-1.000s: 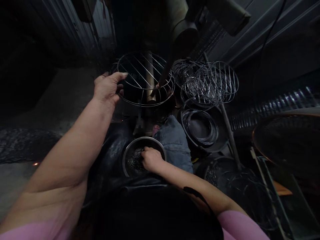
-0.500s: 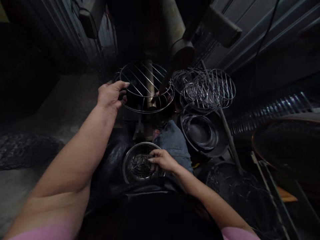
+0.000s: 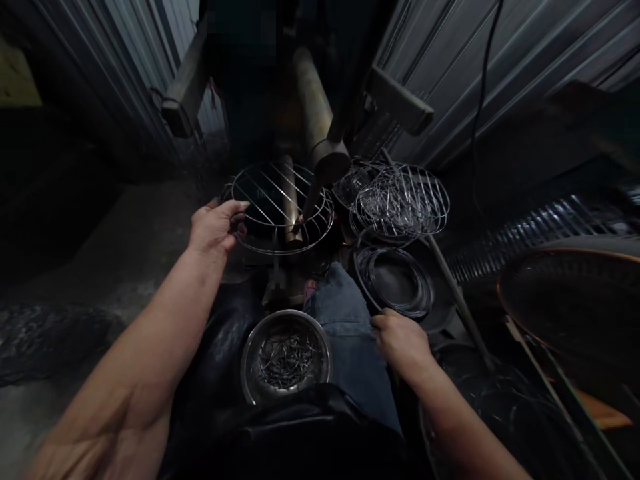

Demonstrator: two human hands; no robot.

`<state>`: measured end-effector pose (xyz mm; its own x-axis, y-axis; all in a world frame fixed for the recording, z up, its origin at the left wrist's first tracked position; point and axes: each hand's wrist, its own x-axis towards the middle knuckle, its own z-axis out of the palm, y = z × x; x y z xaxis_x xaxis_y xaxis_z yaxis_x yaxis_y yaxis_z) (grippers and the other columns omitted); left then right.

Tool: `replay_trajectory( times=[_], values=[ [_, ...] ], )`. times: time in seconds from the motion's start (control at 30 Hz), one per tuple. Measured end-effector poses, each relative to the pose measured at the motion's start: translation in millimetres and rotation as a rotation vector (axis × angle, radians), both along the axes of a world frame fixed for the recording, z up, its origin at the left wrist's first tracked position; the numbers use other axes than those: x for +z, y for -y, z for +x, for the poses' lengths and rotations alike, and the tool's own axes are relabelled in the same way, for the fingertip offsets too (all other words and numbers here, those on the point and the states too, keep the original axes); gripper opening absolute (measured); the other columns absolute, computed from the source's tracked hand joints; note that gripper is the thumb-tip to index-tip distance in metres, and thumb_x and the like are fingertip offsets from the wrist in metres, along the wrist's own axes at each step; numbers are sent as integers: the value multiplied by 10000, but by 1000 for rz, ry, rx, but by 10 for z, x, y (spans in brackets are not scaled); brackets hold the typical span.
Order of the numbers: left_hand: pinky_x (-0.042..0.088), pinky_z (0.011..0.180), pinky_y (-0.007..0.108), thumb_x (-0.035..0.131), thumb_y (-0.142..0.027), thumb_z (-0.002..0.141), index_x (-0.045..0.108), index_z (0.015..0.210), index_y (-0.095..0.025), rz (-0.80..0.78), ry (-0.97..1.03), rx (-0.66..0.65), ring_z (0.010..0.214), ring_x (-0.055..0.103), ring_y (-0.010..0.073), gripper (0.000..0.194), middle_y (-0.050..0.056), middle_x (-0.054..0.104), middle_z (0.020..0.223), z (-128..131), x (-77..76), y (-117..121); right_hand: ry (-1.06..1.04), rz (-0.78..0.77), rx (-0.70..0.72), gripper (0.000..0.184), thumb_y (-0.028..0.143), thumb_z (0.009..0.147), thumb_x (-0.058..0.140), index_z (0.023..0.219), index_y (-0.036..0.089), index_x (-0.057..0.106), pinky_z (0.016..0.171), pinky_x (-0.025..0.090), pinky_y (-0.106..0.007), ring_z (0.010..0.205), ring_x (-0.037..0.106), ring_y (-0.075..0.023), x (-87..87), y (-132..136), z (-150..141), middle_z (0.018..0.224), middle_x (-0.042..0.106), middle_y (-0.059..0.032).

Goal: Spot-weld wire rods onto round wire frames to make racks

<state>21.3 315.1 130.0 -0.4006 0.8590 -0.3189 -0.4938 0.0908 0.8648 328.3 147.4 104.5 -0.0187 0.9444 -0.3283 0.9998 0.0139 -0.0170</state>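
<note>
My left hand [image 3: 215,228] is closed on the left rim of a round wire rack [image 3: 273,193] with parallel bars and a second ring beneath. The rack is about a brass-coloured metal bar [image 3: 290,200], under a thick upper cylinder [image 3: 315,120] with a slanting rod [image 3: 313,200]. My right hand [image 3: 403,343] is closed beside my knee, at the near edge of a coil of wire [image 3: 423,287]. Whatever its fingers hold, if anything, is hidden. Between my legs sits a metal bowl [image 3: 249,367] with many short wire pieces [image 3: 286,360] in it.
Several finished-looking wire racks [image 3: 425,200] are piled at the right of the machine. A slanting pole [image 3: 453,280] passes beside the coil. Farther right stands a large round basin with a copper-coloured rim [image 3: 501,280]. A beam end [image 3: 177,117] juts out at upper left.
My right hand has left the bowl and moved right, to the edge of the wire coil. My left hand keeps hold of the rack. The camera view has tilted up.
</note>
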Motion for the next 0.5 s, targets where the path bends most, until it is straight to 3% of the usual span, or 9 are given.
replay_trajectory(
  times=[0.1, 0.23, 0.37, 0.5],
  values=[
    [374, 398, 200, 738, -75, 452, 490, 707, -169, 5, 14, 4, 484, 510, 107, 368, -17, 550, 580, -19, 9, 1, 178, -53, 46, 263, 51, 814, 485, 730, 138, 718, 571, 343, -259, 760, 621, -186, -46, -48, 22, 833, 657, -113],
    [387, 414, 202, 742, -73, 439, 506, 743, -173, -6, 4, 29, 500, 518, 109, 397, -23, 562, 597, -27, 33, 34, 82, -70, 95, 253, 69, 800, 502, 746, 156, 733, 546, 323, -257, 710, 627, -180, -75, -152, 52, 771, 660, -98],
    [390, 418, 204, 766, -114, 438, 523, 741, -175, 42, -23, 67, 516, 511, 105, 393, -24, 563, 622, 72, 39, 139, -344, 107, 179, 215, 152, 821, 538, 779, 189, 745, 639, 405, -247, 700, 612, -169, 133, -415, -83, 714, 643, -59],
    [386, 426, 196, 790, -140, 431, 545, 740, -167, 80, -22, 104, 527, 501, 89, 395, -33, 551, 654, 244, 26, 294, -802, 440, 118, 209, 248, 857, 541, 846, 209, 746, 697, 462, -256, 715, 616, -169, 348, -765, -613, 748, 669, -40]
  ],
)
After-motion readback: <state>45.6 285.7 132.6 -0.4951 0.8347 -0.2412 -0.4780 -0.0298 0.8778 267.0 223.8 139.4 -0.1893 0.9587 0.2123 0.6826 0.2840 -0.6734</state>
